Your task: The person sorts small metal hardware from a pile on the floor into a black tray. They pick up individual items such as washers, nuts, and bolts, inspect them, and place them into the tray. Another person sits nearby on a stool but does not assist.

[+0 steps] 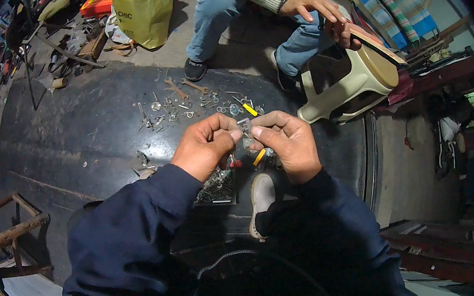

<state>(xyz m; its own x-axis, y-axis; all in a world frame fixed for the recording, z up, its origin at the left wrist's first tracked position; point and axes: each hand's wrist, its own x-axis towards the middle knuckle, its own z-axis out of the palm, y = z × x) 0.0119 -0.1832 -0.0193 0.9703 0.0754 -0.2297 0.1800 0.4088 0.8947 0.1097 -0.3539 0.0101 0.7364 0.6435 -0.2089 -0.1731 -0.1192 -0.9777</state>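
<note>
Both hands meet in front of me at a small shiny metal part [244,126], too small to name. My left hand [204,146] pinches its left side between thumb and forefinger. From the other side my right hand [289,143] closes thumb and fingers on it. Just beyond lies a tool with a yellow handle [250,110], and another yellow handle [259,157] shows below the hands. Small metal parts [186,106] are scattered on the dark floor sheet, along with an open-ended wrench [195,87]. A tray of metal bits [219,193] sits partly behind my left wrist.
Across from me a person in jeans [219,15] sits with one hand [314,9] over a cream plastic stool [355,87]. A yellow bag [145,19] stands at the back. A wooden frame stool [18,234] is at left, and my shoe [262,195] is below the hands.
</note>
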